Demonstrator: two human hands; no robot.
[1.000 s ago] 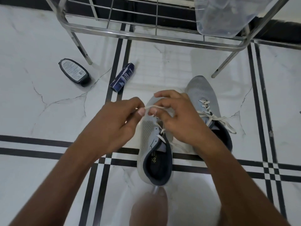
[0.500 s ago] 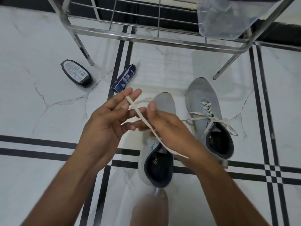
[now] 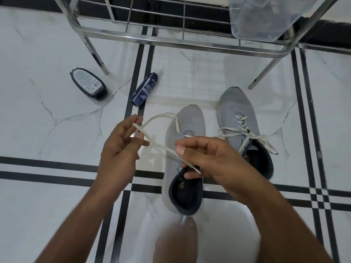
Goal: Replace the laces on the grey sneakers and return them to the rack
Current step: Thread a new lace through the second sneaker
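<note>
On the floor near the rack (image 3: 171,37), the left sneaker (image 3: 185,154) has its lace (image 3: 161,147) only through the far eyelets. The right hand (image 3: 210,160) pinches both ends; the left hand (image 3: 119,147) hooks them loosely. A slipped end could unthread.

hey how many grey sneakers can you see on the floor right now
2. One sneaker lies in the middle, partly under the right hand, its lace held by both hands. The other sneaker sits just right of it, already laced. None on the rack.
</note>
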